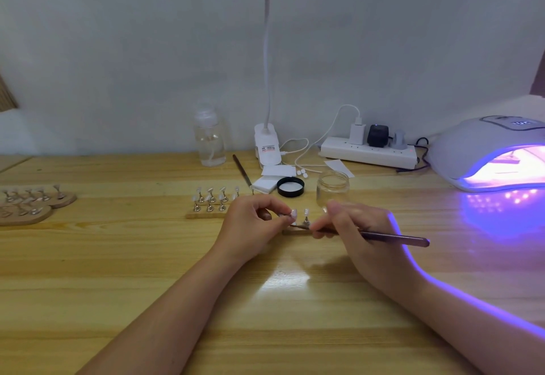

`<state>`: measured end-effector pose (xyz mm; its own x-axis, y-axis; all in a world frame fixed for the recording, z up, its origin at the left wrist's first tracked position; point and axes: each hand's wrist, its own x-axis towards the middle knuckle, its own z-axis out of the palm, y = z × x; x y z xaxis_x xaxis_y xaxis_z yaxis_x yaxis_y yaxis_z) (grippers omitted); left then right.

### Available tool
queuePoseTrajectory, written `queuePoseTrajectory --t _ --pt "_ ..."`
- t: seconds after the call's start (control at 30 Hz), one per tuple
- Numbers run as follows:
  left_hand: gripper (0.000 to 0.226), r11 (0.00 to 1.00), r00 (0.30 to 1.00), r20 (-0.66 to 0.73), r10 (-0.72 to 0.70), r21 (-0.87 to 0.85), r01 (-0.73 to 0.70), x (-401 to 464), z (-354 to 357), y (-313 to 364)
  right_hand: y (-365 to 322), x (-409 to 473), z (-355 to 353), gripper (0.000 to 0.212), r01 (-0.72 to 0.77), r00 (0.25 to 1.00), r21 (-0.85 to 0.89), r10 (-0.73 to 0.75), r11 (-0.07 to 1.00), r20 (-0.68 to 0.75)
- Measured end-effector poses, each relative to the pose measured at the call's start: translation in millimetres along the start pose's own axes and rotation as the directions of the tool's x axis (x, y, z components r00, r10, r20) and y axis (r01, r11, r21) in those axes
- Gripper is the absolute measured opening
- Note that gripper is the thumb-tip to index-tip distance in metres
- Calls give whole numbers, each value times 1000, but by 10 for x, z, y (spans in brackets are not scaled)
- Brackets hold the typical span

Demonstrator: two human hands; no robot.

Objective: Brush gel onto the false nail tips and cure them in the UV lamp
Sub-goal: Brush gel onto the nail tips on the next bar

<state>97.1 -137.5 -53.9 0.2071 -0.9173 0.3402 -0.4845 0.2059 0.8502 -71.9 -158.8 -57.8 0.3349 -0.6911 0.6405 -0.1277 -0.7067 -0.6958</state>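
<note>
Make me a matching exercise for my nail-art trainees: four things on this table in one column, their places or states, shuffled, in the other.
1. UV lamp
2. Black lid
3. Brush
4. Clear jar

A. Held in the right hand
B. Open, lid off
C. Lit violet, at the table's right end
D. Lying flat beside the jar

Pairs: 1-C, 2-D, 3-A, 4-B

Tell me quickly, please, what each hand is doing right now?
Left hand: pinching a nail tip stand.
Right hand: gripping the brush.
</note>
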Motion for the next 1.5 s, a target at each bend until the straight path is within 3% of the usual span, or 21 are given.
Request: queuePoseTrajectory --t 0.17,0.33,0.47,0.63,0.7,0.8,0.9,1.0,1.17,1.33,1.5 --pt "19 1000 1000 1 -1 3 1 -6 -6 8 6 24 -11 25 -3 999 -40 1 999 -40" --pt "18 1000 1000 1 4 12 -4 -4 -4 9 0 -8 -2 36 6 1000 20 -6 1000 -3" --pt "21 1000 1000 -1 11 3 -11 4 2 -2 4 25 -15 29 6 1000 -70 -7 998 -21" --pt "20 1000 1000 4 0 8 0 -1 3 -12 3 -11 -9 33 4 1000 9 -4 1000 1" --pt "22 1000 1000 -1 -2 4 2 -1 0 -12 7 8 -20 31 30 998 -58 -33 998 -47" --pt "25 1000 1000 -2 5 5 -5 -2 3 -8 14 9 -13 32 81 997 -141 -82 987 -3" --pt "24 1000 1000 1 -2 6 2 -12 4 1 8 -19 -12 40 93 996 -95 -93 991 2" --pt "24 1000 1000 -2 -10 3 10 -9 4 4 5 7 -24 33 47 996 -66 -51 997 -67" --pt "22 1000 1000 -1 -9 -1 9 -12 2 0 -10 -12 -11 36 -9 1000 -2 9 1000 -9" --pt "24 1000 1000 -3 5 -2 -5 6 3 -3 -19 19 -25 21 5 998 -51 -8 999 -66" --pt "23 1000 1000 -6 19 11 -19 -3 0 -5 -38 -22 -20 30 -25 999 28 26 999 -22"
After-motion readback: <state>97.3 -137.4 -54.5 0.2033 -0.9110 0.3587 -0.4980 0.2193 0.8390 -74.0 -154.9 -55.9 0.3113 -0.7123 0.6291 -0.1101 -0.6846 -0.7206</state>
